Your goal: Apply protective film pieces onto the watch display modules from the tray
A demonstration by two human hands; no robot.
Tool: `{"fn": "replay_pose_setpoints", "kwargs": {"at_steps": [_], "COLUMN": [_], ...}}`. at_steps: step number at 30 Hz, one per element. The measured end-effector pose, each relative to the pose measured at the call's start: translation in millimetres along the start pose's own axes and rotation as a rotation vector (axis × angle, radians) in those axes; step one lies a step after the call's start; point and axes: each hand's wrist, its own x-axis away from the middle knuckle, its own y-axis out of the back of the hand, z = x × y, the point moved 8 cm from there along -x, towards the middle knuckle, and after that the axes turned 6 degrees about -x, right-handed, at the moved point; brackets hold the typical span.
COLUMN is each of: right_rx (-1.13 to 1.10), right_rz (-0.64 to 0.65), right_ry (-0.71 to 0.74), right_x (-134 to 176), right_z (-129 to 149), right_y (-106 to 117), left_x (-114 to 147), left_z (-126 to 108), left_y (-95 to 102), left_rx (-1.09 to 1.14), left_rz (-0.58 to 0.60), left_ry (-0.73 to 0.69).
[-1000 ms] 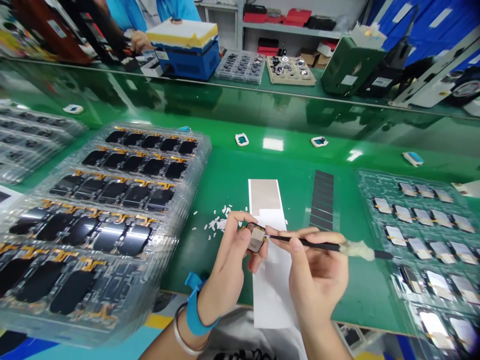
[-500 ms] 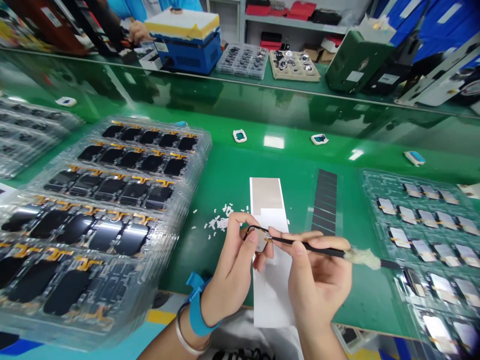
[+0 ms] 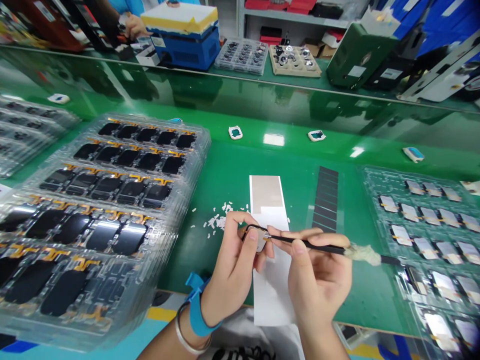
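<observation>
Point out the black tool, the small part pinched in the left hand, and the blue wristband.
Black tool [image 3: 330, 248]: head view, on its dark shaft.
Small part [image 3: 261, 241]: head view, on its pale face.
Blue wristband [image 3: 197, 314]: head view, on the band's outer surface.

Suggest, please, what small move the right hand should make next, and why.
Perhaps the right hand should work the black tool gently at the small part's edge, since the tool's tip is at that edge and the left hand grips the part.
</observation>
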Motion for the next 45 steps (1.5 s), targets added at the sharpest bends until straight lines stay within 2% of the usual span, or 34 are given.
{"fn": "replay_pose_setpoints", "kwargs": {"at_steps": [5,10,13,16,18,20,22,24,27,29,31,36,41,45], "right_rx": [-0.092,-0.081,0.074,0.269,0.321,0.333,0.326,0.307,0.259,0.251,0.272,0.357,0.434,0.463], "right_rz": [0.005,-0.094,-0.163,-0.196,-0.202,-0.177,-0.114,-0.02,0.088,0.072,0.008,-0.081,-0.052,-0.024], "right_ry": [-0.062,-0.038,-0.012,-0.043,-0.097,-0.146,-0.184,-0.226,-0.253,-0.219,-0.169,-0.079,-0.025,-0.063], "right_x": [0,-6,-16,-27,-30,-28,-23,-17,-12,-10,-6,13,21,19], "right_z": [-6,3,9,6,-1,-8,-14,-18,-19,-12,-5,3,5,3], "right_y": [0,16,44,82,106,120,120,111,97,99,108,124,123,122], "left_x": [-1,0,0,-1,-3,-5,-6,-4,7,18,26,33,33,29], "left_z": [0,4,10,17,20,20,13,4,-2,1,7,16,11,10], "left_y": [3.0,7.4,0.8,-7.1,-6.2,-1.6,1.3,-5.9,-37.6,-59.5,-73.4,-81.7,-80.5,-79.9], "left_rx": [-0.044,-0.191,-0.341,-0.539,-0.641,-0.711,-0.755,-0.792,-0.928,-1.072,-1.188,-1.325,-1.314,-1.279], "left_rz": [-0.037,-0.06,0.043,0.185,0.214,0.192,0.152,0.187,0.434,0.606,0.685,0.639,0.581,0.547], "left_ry": [-0.031,-0.005,0.049,0.046,0.022,0.004,-0.045,-0.13,-0.319,-0.471,-0.592,-0.7,-0.742,-0.744]}}
